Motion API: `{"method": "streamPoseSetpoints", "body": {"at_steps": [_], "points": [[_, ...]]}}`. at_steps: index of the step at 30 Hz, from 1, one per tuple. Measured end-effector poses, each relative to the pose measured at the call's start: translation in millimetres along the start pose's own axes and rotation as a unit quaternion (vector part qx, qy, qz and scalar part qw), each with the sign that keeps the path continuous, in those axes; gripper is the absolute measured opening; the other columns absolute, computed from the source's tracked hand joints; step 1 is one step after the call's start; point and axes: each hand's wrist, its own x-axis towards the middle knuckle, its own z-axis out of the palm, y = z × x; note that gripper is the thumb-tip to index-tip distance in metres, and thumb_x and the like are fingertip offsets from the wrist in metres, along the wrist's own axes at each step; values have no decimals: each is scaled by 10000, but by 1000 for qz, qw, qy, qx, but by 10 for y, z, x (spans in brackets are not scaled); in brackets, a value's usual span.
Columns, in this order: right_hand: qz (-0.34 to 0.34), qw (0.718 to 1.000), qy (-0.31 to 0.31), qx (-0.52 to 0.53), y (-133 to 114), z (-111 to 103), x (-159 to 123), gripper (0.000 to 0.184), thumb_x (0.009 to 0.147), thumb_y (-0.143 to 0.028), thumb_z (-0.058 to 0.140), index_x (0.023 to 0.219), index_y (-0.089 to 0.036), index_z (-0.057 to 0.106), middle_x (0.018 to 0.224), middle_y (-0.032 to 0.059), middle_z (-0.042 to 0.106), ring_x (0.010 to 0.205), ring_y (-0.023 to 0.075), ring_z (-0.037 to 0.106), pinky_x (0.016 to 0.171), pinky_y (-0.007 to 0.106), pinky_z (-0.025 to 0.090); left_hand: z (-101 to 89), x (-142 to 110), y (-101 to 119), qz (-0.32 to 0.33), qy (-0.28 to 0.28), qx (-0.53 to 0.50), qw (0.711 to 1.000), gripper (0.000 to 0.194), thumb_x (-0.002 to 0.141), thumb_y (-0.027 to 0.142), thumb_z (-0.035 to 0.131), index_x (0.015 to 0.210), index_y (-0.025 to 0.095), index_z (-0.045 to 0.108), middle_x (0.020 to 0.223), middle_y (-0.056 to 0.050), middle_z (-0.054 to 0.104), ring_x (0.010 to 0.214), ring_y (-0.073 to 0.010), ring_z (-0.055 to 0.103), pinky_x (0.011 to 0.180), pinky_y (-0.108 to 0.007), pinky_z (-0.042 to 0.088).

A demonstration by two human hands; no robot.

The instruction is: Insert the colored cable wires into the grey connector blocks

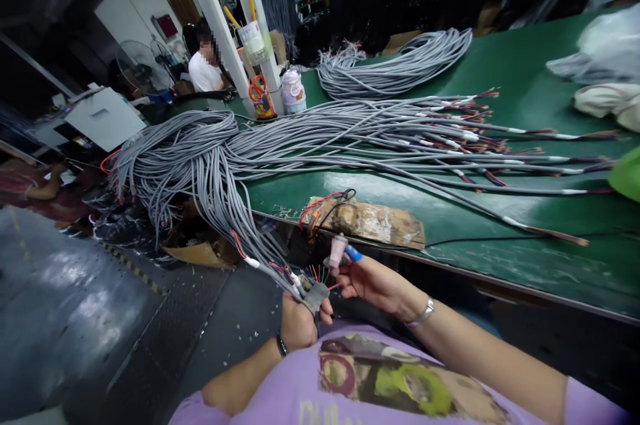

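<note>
My left hand (299,320) is closed around the end of a grey cable (270,270), with a taped thumb on top. Several thin coloured wires (316,273) fan out of the cable's stripped end just above that hand. My right hand (373,280) is to the right of it, fingers pinched near those wire tips; its fingertips wear pale and blue tape (345,252). Both hands hover below the edge of the green table (540,258), above my purple shirt.
A big bundle of grey cables (200,152) drapes off the table's left end, with more cables (395,68) coiled at the back. A worn brown block (380,222) with wires lies at the table edge. A person sits far back left. White bags (605,72) lie right.
</note>
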Motion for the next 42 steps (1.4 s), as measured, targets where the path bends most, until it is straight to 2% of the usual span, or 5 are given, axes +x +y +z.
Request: {"method": "streamPoseSetpoints", "body": {"at_steps": [6, 13, 22, 34, 42], "points": [[56, 978, -35, -200, -117, 62, -41, 355, 636, -429, 776, 683, -115, 616, 563, -11, 595, 467, 70, 516, 497, 220, 491, -41, 24, -18, -12, -62, 84, 994, 405, 678, 492, 697, 535, 134, 574, 449, -19, 593, 321, -78, 483, 340, -178, 334], [36, 954, -47, -295, -147, 133, -49, 350, 575, -392, 813, 619, -110, 610, 509, -41, 565, 444, 43, 453, 444, 170, 362, 20, 69, 170, -133, -227, 202, 944, 410, 646, 490, 707, 501, 123, 595, 435, -48, 598, 343, -101, 501, 378, -205, 378], [-24, 990, 36, -132, -24, 27, -186, 257, 673, -322, 770, 816, -156, 635, 716, 8, 651, 570, 87, 565, 593, 252, 485, 37, 142, 21, -57, -46, 44, 996, 360, 631, 453, 728, 578, 127, 585, 439, -17, 594, 309, -89, 488, 337, -183, 340], [-70, 967, 55, -237, 123, 203, -26, 345, 665, -441, 738, 662, -167, 528, 428, -32, 548, 375, 95, 480, 433, 228, 242, 4, 110, 72, -61, -164, 148, 973, 430, 655, 525, 706, 540, 120, 620, 468, -70, 626, 386, -133, 557, 450, -243, 441], [-120, 965, 113, -205, 126, 104, 8, 354, 588, -421, 799, 648, -161, 565, 517, -48, 524, 452, 70, 402, 469, 232, 288, -18, 129, -8, -63, -39, 26, 997, 395, 620, 501, 733, 626, 119, 629, 472, -46, 630, 352, -120, 531, 403, -227, 418]]}}
